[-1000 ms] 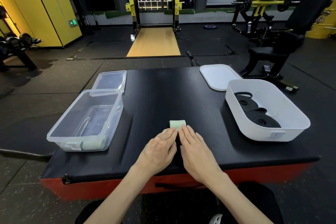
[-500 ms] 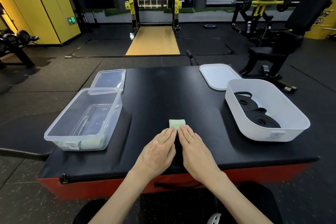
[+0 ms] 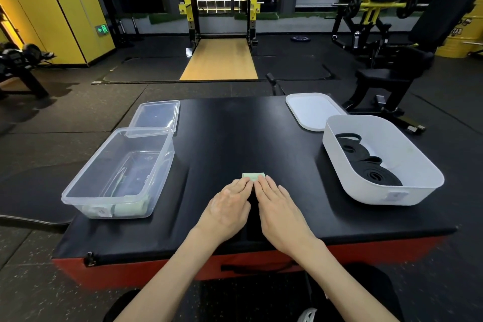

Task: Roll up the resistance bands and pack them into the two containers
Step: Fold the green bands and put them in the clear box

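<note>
Done: black bands lie coiled in the white container; pale green rolls sit at the near end of the clear container.
In hand: green band, a small roll on the table between the containers.
Grip: left hand and right hand both released, with straight fingertips pressing the roll.
Left: likely finishing this roll and packing it.
</note>
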`<state>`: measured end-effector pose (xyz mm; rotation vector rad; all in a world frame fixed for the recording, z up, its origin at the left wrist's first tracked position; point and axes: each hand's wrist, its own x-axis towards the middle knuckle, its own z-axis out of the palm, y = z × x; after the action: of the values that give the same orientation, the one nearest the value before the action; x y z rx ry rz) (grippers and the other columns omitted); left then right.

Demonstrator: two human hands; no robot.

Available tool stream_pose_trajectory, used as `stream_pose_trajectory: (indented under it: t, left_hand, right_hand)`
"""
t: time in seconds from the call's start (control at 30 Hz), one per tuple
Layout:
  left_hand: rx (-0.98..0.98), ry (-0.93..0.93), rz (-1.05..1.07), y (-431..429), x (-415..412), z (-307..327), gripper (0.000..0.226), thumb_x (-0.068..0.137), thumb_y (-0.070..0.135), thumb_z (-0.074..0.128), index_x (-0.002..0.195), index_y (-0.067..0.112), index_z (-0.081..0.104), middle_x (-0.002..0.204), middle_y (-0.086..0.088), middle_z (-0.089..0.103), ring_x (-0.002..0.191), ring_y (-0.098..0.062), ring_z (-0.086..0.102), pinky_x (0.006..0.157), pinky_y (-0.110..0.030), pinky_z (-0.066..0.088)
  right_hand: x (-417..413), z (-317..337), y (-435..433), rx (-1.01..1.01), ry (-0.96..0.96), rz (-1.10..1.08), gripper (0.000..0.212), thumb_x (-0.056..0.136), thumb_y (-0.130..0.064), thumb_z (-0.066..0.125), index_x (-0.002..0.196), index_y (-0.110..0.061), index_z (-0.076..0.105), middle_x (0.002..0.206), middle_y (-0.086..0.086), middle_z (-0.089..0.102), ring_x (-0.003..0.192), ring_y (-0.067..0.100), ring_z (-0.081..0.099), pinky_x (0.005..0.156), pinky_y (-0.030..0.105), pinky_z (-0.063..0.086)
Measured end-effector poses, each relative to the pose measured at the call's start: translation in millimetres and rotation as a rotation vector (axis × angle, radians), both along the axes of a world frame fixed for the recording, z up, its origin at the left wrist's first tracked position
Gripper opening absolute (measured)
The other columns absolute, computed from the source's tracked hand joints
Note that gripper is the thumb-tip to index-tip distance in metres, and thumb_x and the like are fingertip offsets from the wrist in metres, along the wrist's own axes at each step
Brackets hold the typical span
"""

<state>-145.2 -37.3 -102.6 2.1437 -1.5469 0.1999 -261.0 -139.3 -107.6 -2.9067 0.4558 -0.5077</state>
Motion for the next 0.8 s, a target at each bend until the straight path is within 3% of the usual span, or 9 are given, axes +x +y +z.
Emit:
stream_pose_trajectory:
  t: [0.13,0.23,0.33,0.47,0.57,0.7,0.8]
  left_hand:
    - [0.005,-0.012,-0.003,-2,2,1,0.047,0.079,0.007,0.039,0.122,0.004,0.057,0.116,-0.002,0.059,0.099,-0.019,0.059,0.08,-0.034,0.055]
    - [-0.02,0.002,-0.014,-1,2,-2,0.045,0.08,0.005,0.043,0.123,0.004,0.056,0.118,-0.002,0.059,0.101,-0.018,0.058,0.082,-0.031,0.055]
    - [-0.055,-0.061,-0.028,2,-2,-2,0.048,0.075,-0.001,0.06,0.123,0.002,0.058,0.12,-0.006,0.062,0.106,-0.019,0.061,0.092,-0.028,0.051]
    - [-0.038,-0.14,0.001,8,-6,-4,0.06,0.057,0.0,0.08,0.115,-0.002,0.065,0.115,-0.012,0.067,0.106,-0.021,0.065,0.104,-0.019,0.031]
    - [-0.014,-0.133,0.03,3,-1,-7,0.06,0.058,-0.001,0.078,0.116,-0.002,0.064,0.116,-0.011,0.067,0.106,-0.022,0.065,0.107,-0.019,0.021]
    - [0.002,0.037,-0.001,-5,4,-3,0.052,0.081,-0.003,0.05,0.131,0.008,0.051,0.127,0.002,0.053,0.109,-0.015,0.056,0.096,-0.022,0.044]
    - [0.027,0.067,0.006,-7,9,0,0.051,0.084,0.0,0.043,0.133,0.015,0.046,0.126,0.01,0.049,0.106,-0.01,0.054,0.085,-0.027,0.051]
  right_hand:
    - [3,-2,-1,-0.027,-0.015,-0.023,0.061,0.084,-0.006,0.032,0.144,-0.003,0.035,0.152,0.012,0.033,0.142,0.023,0.027,0.111,0.033,0.012]
    - [6,0,0,0.019,-0.001,-0.009,0.06,0.09,-0.003,0.03,0.15,-0.005,0.02,0.158,0.009,0.016,0.146,0.02,0.011,0.114,0.028,0.002]
    - [5,1,1,0.064,0.007,0.005,0.062,0.092,0.001,0.032,0.151,-0.006,0.013,0.159,0.007,0.008,0.147,0.018,0.002,0.113,0.025,-0.005]
    - [9,0,-4,0.058,0.002,0.002,0.064,0.09,0.003,0.036,0.151,-0.007,0.017,0.159,0.007,0.014,0.147,0.018,0.006,0.117,0.028,0.0]
    - [13,-2,-8,0.044,0.008,0.007,0.068,0.087,0.004,0.039,0.15,-0.008,0.02,0.157,0.006,0.021,0.146,0.018,0.011,0.119,0.034,0.013]
    - [11,-1,-9,0.07,0.027,0.013,0.071,0.09,0.004,0.036,0.152,-0.01,0.006,0.16,0.004,0.002,0.147,0.016,-0.002,0.115,0.024,-0.002]
    - [11,3,-12,0.048,0.029,0.024,0.069,0.092,0.003,0.034,0.152,-0.013,0.005,0.16,0.002,-0.001,0.147,0.014,-0.003,0.115,0.024,-0.002]
